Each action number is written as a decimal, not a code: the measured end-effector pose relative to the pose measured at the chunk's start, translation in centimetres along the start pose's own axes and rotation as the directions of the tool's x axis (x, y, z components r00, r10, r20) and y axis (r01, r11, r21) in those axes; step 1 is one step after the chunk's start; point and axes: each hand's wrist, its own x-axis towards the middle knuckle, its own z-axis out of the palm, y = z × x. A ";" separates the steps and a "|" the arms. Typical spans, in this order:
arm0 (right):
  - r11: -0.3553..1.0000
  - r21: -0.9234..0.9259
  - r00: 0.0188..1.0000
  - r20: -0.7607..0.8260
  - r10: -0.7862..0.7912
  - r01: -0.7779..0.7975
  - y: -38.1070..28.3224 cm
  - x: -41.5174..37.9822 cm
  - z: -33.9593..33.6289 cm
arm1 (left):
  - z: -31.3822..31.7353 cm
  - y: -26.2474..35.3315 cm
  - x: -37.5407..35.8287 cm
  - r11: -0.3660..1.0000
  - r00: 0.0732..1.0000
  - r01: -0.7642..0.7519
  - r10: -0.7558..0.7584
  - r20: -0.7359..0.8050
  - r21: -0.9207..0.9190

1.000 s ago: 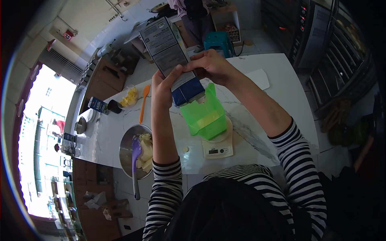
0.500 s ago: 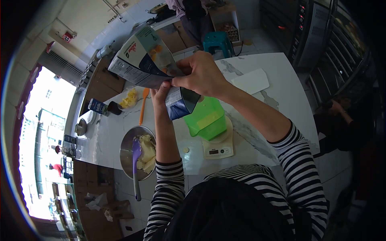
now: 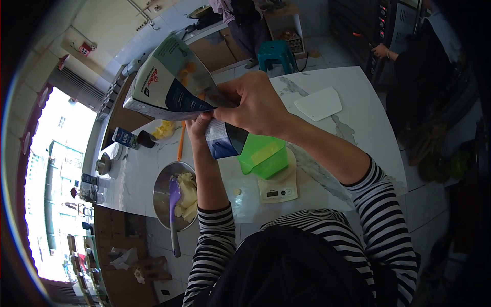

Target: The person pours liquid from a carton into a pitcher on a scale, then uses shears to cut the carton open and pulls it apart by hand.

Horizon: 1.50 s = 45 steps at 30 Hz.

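Observation:
A large Anchor-brand carton (image 3: pixel 169 87), bent and creased around its middle, is held up over the table by both hands. My left hand (image 3: pixel 199 125) grips it from below at the fold, its fingers mostly hidden behind the carton. Over the top edge, my right hand (image 3: pixel 255 100) pinches the carton near the same crease. Below and to the right, a green plastic container (image 3: pixel 266 159) sits on a white kitchen scale (image 3: pixel 284 194). A steel bowl (image 3: pixel 162 204) left of my forearm holds pale, butter-like lumps and a purple spatula (image 3: pixel 175 197).
A white scraper board (image 3: pixel 319 104) lies on the marble-patterned table (image 3: pixel 327 153). An orange spatula (image 3: pixel 181 146), a milk carton (image 3: pixel 124 137) and a bag of yellow pieces (image 3: pixel 163 129) are at the left. One person (image 3: pixel 419 66) reaches toward an oven; another stands at the back near a stool (image 3: pixel 276 55).
Both hands and the carton have shifted left and slightly down, with the grip kept. At the right, a person has come into fuller view with a hand toward the oven.

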 end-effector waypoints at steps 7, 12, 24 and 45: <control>0.997 0.007 0.992 -0.100 -0.076 0.077 -0.4 -0.4 0.4 | -1.0 -0.3 -0.1 1.000 0.999 -0.025 0.024 0.049 0.007; 0.968 -0.130 0.973 -0.051 -0.225 0.217 -0.4 -0.8 0.7 | -2.5 -0.9 0.1 0.998 0.992 -0.059 0.056 0.112 0.025; 0.965 0.135 0.974 -0.070 -0.216 0.224 0.8 -1.9 -0.3 | 1.3 0.6 0.6 0.962 0.972 -0.225 0.232 -0.026 0.155; 0.934 0.185 0.937 0.232 0.261 -0.306 -0.4 -2.4 -2.6 | 6.8 3.1 -0.3 0.942 0.899 0.309 -0.244 -0.365 0.131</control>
